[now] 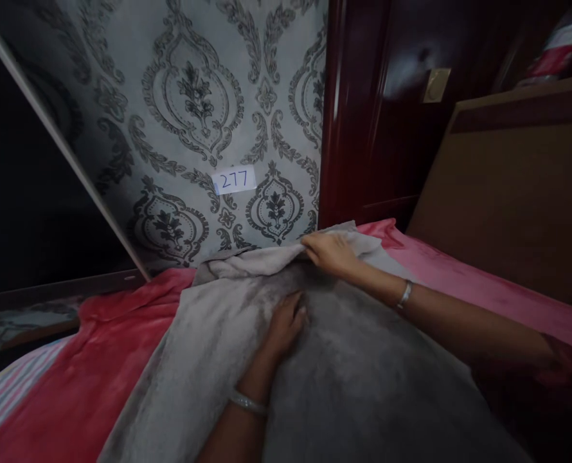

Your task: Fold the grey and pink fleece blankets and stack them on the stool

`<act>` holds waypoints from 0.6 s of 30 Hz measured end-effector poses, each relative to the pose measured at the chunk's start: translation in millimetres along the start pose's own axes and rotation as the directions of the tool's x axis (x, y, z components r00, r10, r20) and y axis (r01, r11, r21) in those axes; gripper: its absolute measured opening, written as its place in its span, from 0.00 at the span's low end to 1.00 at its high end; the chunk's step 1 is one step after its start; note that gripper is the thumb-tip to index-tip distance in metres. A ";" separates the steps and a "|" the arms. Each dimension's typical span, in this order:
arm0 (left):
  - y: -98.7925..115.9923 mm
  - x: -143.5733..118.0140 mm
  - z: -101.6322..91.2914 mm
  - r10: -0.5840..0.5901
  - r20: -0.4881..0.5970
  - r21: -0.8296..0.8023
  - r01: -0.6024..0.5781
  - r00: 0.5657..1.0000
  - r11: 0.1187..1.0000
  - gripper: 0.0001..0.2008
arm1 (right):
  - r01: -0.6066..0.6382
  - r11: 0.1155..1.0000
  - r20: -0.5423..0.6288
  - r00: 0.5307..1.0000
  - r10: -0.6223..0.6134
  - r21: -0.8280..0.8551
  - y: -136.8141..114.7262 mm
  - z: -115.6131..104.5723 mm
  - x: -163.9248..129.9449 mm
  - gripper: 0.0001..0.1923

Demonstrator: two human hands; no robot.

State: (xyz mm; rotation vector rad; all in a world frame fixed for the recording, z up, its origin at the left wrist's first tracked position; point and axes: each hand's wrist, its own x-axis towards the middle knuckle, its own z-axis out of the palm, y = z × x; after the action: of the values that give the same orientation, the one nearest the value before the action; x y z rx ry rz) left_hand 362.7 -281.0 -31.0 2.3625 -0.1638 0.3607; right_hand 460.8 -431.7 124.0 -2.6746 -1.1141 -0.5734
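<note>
A grey, soft-looking blanket [209, 341] lies spread in front of me, its far edge folded over close to the wall. My right hand [331, 253] is closed on that folded far edge, pinching the cloth between thumb and fingers. Lower and to the left, my left hand [286, 323] rests on the grey cloth, fingers slightly bent and thumb a little apart, with no cloth visibly gripped. Under the grey blanket a red-pink blanket [122, 347] shows at the left, and again at the right.
Behind the bedding rises a patterned wall [194, 96] bearing a paper label [234, 180] marked 277. A dark screen-like panel [35, 180] stands left, a dark red door [377, 109] behind right. A cardboard box [512, 186] at right carries a bottle [558, 51]. Striped cloth [16, 386] shows lower left.
</note>
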 end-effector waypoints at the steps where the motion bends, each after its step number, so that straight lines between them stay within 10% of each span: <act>1: -2.7 1.6 0.1 -0.001 -0.021 -0.070 -0.001 1.000 0.998 0.26 | 0.018 1.000 0.053 0.998 -0.017 -0.011 -12.1 -2.8 -18.1 0.13; 9: -5.5 -4.1 -2.7 -0.333 -0.125 -0.665 0.170 0.935 0.727 0.19 | -0.027 0.998 0.280 0.960 0.011 0.056 -45.0 33.0 -98.0 0.15; 14: 18.7 -9.9 -2.7 -0.343 -0.031 -0.936 0.093 0.939 0.341 0.21 | -0.118 0.989 0.324 0.936 0.140 -0.086 -29.8 28.9 -98.0 0.19; 18: 60.2 -15.4 -12.8 -0.451 0.199 -0.958 0.269 0.870 0.096 0.17 | -0.071 0.990 0.285 0.953 0.104 -0.123 -38.4 3.0 -104.7 0.18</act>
State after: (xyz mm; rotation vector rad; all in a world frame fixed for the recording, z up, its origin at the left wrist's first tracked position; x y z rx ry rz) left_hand 332.2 -315.7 12.5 0.9445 0.2418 0.0858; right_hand 366.9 -471.0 78.4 -2.9606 -1.0511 -0.2364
